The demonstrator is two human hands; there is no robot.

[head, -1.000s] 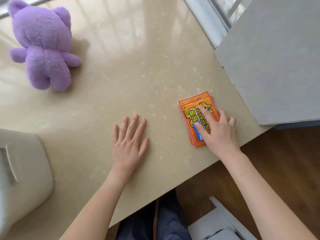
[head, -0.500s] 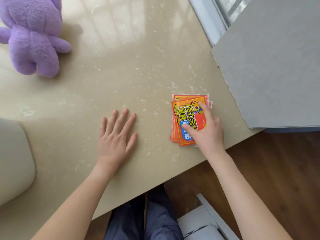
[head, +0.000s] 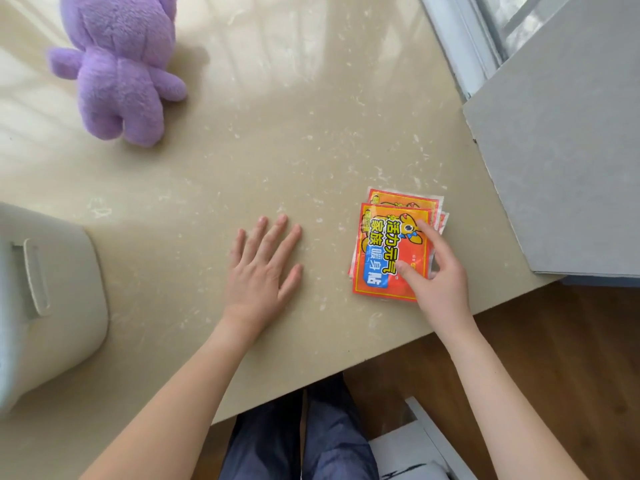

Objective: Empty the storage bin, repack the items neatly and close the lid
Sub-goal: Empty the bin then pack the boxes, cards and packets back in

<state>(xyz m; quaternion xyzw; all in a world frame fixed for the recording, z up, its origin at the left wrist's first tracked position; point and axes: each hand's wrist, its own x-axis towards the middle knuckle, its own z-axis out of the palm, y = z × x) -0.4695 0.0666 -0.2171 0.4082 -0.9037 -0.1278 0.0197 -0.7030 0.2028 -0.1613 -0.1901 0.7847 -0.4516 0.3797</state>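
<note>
The left hand (head: 263,268) lay flat and empty on the desk (head: 311,150); the right hand (head: 436,275) pinched the stacked packets (head: 384,251) near the front edge. The storage bin (head: 52,289) stood at left, the plush toy (head: 117,71) beyond, so emptying seemed done, repacking and lidding not yet begun.

Arms: two forearms, left (head: 180,386) and right (head: 502,386), bare from wrist to the frame's edge.
Left grip (head: 261,268): bare.
Right grip (head: 440,282): bare.
Legs: dark blue trousers (head: 332,441), loose and creased.
</note>
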